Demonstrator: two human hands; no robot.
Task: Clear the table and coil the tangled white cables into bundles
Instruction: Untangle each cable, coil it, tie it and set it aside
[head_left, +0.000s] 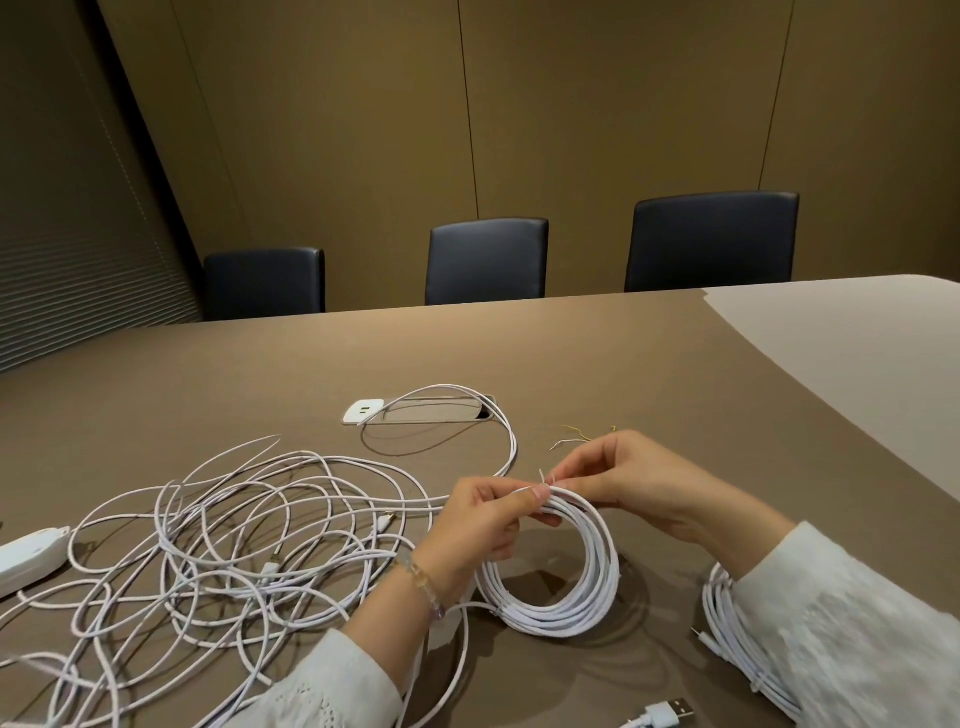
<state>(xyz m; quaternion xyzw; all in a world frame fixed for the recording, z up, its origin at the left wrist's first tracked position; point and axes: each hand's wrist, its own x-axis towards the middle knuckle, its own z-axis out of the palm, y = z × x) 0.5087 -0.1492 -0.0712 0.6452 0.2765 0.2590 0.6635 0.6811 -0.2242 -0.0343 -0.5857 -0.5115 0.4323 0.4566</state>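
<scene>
- The left hand (485, 525) pinches the top of a coiled white cable (556, 571), fingers curled round the gathered loops, likely so the turns cannot spring apart.
- The right hand (618, 478) meets it from the right, fingertips pressed together on a thin twist tie (546, 475) that sticks up at the top of the coil; it seems the tie is being twisted closed.
- The coil hangs from the hands near the middle of the table (675, 374), tilted, its lower arc resting on or just above the surface; its ring faces roughly toward the person, longer from top to bottom.
- A tangled pile of cable (234, 540) sprawls to the left, not yet coiled.
- A finished bundle (727, 634) lies at the near right, partly under the right sleeve.
- Spare ties (576, 439) lie just beyond the hands, within easy reach.
</scene>
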